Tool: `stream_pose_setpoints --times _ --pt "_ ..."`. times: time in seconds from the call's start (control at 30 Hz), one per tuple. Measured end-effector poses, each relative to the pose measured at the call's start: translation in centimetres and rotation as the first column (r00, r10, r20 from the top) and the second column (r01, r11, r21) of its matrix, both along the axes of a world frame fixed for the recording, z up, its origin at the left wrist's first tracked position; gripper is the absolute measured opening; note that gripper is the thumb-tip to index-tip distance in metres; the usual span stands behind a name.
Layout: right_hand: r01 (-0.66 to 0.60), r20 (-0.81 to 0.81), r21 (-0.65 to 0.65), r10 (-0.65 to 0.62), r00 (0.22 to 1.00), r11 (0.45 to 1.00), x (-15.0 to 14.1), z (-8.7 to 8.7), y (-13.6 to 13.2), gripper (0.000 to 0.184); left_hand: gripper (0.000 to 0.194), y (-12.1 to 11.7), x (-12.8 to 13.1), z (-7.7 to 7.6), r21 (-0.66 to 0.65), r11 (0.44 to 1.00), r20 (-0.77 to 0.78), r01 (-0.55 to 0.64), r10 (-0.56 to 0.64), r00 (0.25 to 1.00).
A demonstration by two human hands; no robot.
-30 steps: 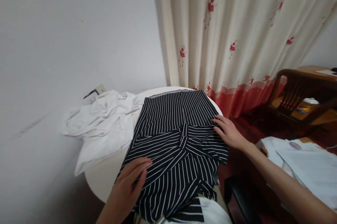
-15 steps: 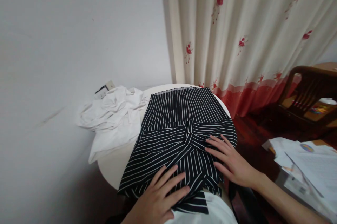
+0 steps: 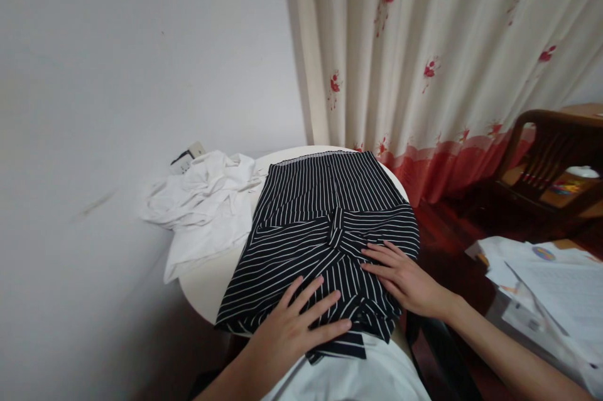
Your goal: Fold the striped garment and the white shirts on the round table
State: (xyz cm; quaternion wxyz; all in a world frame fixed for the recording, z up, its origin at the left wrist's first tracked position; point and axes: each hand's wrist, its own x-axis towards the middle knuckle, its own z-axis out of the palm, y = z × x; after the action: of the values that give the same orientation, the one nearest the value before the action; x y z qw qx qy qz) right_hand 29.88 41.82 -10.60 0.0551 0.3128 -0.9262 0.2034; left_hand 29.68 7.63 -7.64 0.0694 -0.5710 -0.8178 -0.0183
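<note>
A black garment with white stripes (image 3: 325, 193) lies spread over a round white table (image 3: 207, 291), with a knotted tie at its middle. Its near end hangs past the table's front edge. My left hand (image 3: 294, 325) rests on the lower left part of the cloth, fingers spread. On the right side, just below the knot, my right hand (image 3: 400, 278) lies flat with its fingers stretched out. Neither hand grips the fabric. A crumpled white garment (image 3: 202, 200) sits on the table's left side, beside the striped one.
A wall socket with a plug (image 3: 186, 157) shows behind the white garment. Beyond the table hangs a floral curtain (image 3: 367, 55). To the right stand a wooden chair (image 3: 541, 156) and a stack of papers (image 3: 551, 288).
My left hand has shifted slightly up and to the right over the striped cloth. My right hand stays nearly in place. The view has tilted a little.
</note>
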Motion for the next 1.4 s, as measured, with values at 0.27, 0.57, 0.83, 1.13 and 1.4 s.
stream_pose_setpoints --times 0.27,0.57,0.83,1.13,1.4 --pt "0.025 -0.050 -0.108 -0.031 0.998 0.994 0.6 0.4 0.2 0.049 0.032 0.9 0.0 1.3 0.155 0.985 0.224 0.076 -0.110 0.968" --pt "0.159 -0.107 -0.386 -0.215 0.971 0.909 7.3 -2.2 -1.7 0.086 0.019 2.0 -2.9 1.2 0.284 0.695 0.861 -0.660 0.117 0.494" --pt "0.451 -0.308 -0.284 -0.526 0.793 0.846 8.4 -6.4 -8.4 0.102 0.030 2.4 -3.4 1.6 0.120 0.306 0.952 -0.944 0.235 0.197" --pt "0.290 -0.436 -0.342 -0.425 0.794 0.894 6.1 -7.7 -7.0 0.079 0.025 1.6 -3.6 2.3 0.238 0.568 0.905 -0.788 0.164 0.392" --pt "0.101 -0.078 -0.436 -0.150 0.986 0.894 5.4 -2.4 -2.7 0.048 0.030 -0.1 -3.8 3.5 0.268 0.823 0.806 -0.500 0.093 0.585"
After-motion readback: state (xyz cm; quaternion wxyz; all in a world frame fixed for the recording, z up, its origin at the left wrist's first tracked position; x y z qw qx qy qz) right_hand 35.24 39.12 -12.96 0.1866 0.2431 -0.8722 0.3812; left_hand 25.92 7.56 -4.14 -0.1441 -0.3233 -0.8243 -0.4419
